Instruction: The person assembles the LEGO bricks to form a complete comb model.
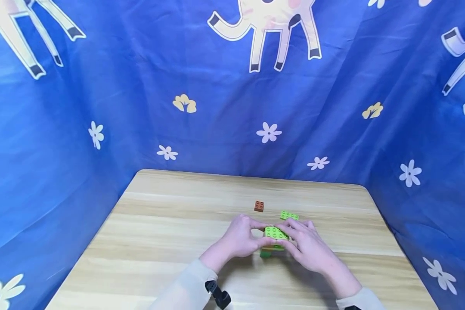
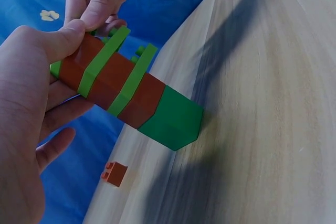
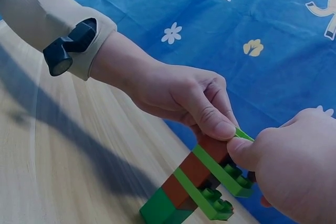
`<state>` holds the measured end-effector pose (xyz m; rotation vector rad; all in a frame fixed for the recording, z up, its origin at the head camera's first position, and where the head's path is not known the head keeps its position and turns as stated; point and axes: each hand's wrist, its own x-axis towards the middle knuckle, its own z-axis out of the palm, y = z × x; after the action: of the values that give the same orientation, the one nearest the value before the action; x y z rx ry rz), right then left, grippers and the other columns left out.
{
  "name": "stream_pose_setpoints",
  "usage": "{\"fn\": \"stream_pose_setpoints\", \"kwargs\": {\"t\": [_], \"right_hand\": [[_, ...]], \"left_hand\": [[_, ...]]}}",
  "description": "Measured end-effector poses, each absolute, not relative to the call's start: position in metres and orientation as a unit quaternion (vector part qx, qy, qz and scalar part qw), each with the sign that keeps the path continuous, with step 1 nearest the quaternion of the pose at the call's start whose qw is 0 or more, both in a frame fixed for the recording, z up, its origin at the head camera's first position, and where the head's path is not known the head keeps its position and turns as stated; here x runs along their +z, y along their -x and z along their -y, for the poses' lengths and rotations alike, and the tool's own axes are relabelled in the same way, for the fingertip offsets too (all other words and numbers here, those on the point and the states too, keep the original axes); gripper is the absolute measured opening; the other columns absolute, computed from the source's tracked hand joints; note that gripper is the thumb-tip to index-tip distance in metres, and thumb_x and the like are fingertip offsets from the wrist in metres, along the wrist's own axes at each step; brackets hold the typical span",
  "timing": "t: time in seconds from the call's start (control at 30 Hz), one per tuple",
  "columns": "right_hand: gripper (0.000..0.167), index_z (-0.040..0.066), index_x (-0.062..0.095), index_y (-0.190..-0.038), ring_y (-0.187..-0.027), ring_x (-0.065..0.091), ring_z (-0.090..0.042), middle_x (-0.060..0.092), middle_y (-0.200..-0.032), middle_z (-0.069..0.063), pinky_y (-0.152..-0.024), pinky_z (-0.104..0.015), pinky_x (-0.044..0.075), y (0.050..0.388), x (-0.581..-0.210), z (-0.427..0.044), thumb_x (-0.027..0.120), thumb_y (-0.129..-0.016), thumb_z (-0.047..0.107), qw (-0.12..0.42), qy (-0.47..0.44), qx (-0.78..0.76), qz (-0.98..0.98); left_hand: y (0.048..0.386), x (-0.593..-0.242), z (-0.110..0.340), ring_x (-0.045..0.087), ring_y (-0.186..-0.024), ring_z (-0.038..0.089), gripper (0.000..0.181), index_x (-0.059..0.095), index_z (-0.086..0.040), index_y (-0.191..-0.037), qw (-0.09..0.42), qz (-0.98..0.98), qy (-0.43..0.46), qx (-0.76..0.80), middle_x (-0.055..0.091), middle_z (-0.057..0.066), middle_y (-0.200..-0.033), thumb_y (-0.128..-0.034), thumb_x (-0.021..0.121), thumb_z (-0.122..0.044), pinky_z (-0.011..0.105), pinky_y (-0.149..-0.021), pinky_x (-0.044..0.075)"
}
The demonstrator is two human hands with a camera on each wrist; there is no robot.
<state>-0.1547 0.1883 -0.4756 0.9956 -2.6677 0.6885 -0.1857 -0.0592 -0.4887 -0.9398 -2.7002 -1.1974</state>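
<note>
A tower of toy building bricks stands upright on the table, a dark green brick [image 2: 173, 119] at its foot. Above it, reddish-brown bricks [image 2: 109, 80] alternate with thin lime green bricks [image 3: 210, 171] that jut out to one side. A studded lime green brick [image 1: 276, 233] lies on top. My left hand [image 1: 240, 239] pinches its left end between thumb and fingers. At the other end my right hand [image 1: 310, 245] grips the same brick, thumb in front and fingers behind. Both thumbs nearly meet at its front edge. Fingers partly hide the tower's upper part.
Behind the tower lies a small reddish-brown brick [image 1: 258, 206]. Another lime green brick [image 1: 289, 215] rests just beyond my right hand, partly covered by it. The wooden table [image 1: 159, 224] is bordered by a blue patterned curtain [image 1: 217, 137]. A black device [image 3: 71, 48] sits on the left wrist.
</note>
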Motion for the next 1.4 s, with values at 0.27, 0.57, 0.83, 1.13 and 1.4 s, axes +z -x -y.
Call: {"fn": "stream_pose_setpoints", "kwargs": {"t": [0.27,0.57,0.83,1.13,1.4], "right_hand": [[0.041,0.025,0.067,-0.144,-0.088,0.054,0.006,0.060,-0.121,0.020,-0.088,-0.037,0.035,0.160,-0.477,-0.189,0.062,-0.107,0.043,0.093,-0.341,0.239,0.904],[0.042,0.021,0.068,-0.141,-0.082,0.055,0.001,0.062,-0.123,0.019,-0.088,-0.038,0.034,0.163,-0.476,-0.190,0.063,-0.107,0.044,0.091,-0.341,0.243,0.904],[0.043,0.023,0.068,-0.141,-0.077,0.051,-0.001,0.057,-0.114,0.022,-0.083,-0.035,0.030,0.165,-0.476,-0.190,0.062,-0.106,0.047,0.086,-0.343,0.241,0.904],[0.039,0.027,0.068,-0.139,-0.075,0.044,0.007,0.054,-0.106,0.024,-0.083,-0.034,0.031,0.165,-0.476,-0.192,0.064,-0.105,0.046,0.090,-0.348,0.245,0.900],[0.039,0.024,0.069,-0.137,-0.075,0.045,0.008,0.055,-0.109,0.024,-0.084,-0.035,0.032,0.165,-0.475,-0.195,0.067,-0.104,0.044,0.093,-0.354,0.248,0.897]], "left_hand": [[0.184,-0.487,0.060,0.033,-0.038,0.001,0.054,0.081,-0.016,-0.121,0.017,0.871,0.303,-0.387,0.080,-0.006,-0.102,-0.0906,0.078,-0.060,0.023,-0.066,0.052],[0.186,-0.488,0.062,0.061,-0.060,0.002,0.055,0.080,-0.016,-0.123,0.025,0.871,0.311,-0.380,0.079,-0.006,-0.109,-0.0920,0.075,-0.061,0.031,-0.091,0.055],[0.186,-0.499,0.063,0.070,-0.075,0.003,0.053,0.079,-0.020,-0.125,0.006,0.845,0.294,-0.447,0.077,-0.005,-0.116,-0.0906,0.077,-0.060,0.040,-0.093,0.059],[0.189,-0.501,0.063,0.071,-0.100,0.002,0.047,0.079,-0.021,-0.125,0.002,0.823,0.318,-0.471,0.077,-0.012,-0.110,-0.0916,0.080,-0.054,0.044,-0.090,0.060],[0.192,-0.499,0.067,0.072,-0.101,0.005,0.044,0.079,-0.026,-0.126,-0.024,0.822,0.326,-0.465,0.076,-0.019,-0.106,-0.0898,0.082,-0.053,0.044,-0.090,0.059]]}}
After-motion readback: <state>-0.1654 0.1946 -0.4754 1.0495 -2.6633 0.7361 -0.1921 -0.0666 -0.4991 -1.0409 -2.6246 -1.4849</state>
